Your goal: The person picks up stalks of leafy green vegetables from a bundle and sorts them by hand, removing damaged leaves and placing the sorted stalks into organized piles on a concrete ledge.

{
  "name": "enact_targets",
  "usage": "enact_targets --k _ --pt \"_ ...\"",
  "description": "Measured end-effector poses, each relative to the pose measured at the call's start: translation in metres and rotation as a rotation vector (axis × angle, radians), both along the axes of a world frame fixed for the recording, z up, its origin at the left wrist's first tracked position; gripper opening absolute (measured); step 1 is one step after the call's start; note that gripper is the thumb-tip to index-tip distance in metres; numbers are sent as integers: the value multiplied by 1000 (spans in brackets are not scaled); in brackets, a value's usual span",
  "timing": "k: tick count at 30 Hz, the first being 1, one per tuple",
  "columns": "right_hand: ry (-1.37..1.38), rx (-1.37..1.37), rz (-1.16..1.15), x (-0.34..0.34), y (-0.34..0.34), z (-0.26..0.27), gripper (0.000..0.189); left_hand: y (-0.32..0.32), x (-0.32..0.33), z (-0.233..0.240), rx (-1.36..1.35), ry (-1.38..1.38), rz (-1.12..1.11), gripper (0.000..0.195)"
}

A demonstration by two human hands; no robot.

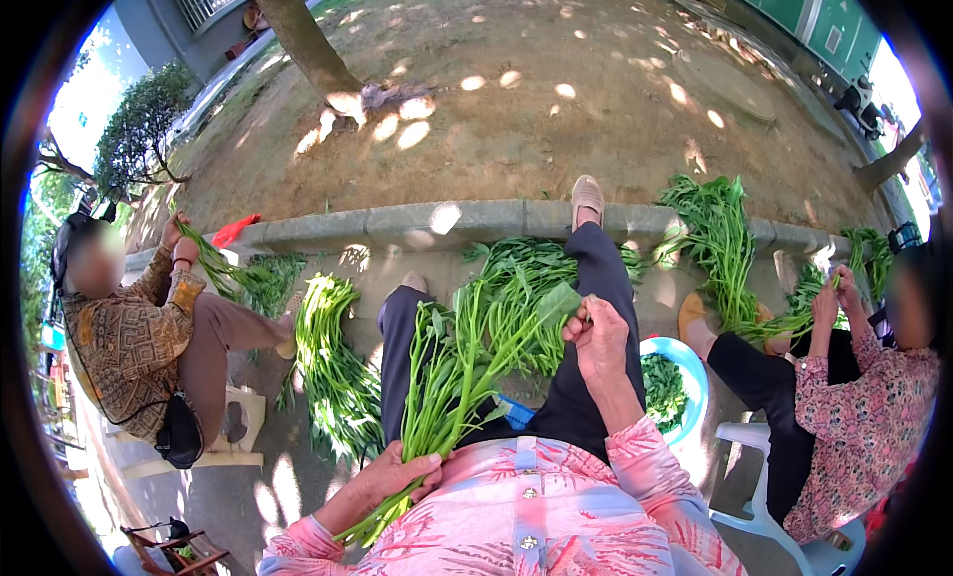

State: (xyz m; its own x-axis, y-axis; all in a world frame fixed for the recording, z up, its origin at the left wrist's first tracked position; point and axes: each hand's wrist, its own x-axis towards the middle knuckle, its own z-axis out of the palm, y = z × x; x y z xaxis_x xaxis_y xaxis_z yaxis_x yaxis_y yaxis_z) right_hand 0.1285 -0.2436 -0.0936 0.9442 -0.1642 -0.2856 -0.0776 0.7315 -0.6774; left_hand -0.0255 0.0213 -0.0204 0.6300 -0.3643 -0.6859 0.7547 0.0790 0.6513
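My left hand [398, 472] is closed around a bunch of long-stemmed leafy greens [454, 382], which look like water spinach. Their stems fan up over my lap, and the cut ends stick out below the fist. At the upper right of the bunch, my right hand [599, 334] pinches the edge of a broad green leaf [558, 304] between thumb and fingers. Whether that leaf is still joined to its stem is hard to tell. Beyond my knees, a heap of the same greens [514, 267] lies on the pavement, partly hidden by the bunch.
A light blue basin [696, 386] of picked leaves stands by my right leg. More greens lie left [327, 338] and right [715, 241]. A person [134, 338] on the left and another [856, 405] on the right sit handling greens. A stone kerb [335, 226] runs ahead.
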Motion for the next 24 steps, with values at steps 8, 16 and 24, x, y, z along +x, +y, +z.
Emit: enact_targets --k 8,16,24 --pt "-56 25 83 3 1 -12 14 -3 3 -4 4 70 -28 30" --pt "-160 -528 40 21 5 -37 8 -7 4 -11 18 96 22 29" --pt "-159 -438 220 55 1 -54 9 -5 16 -15 128 29 0 27"
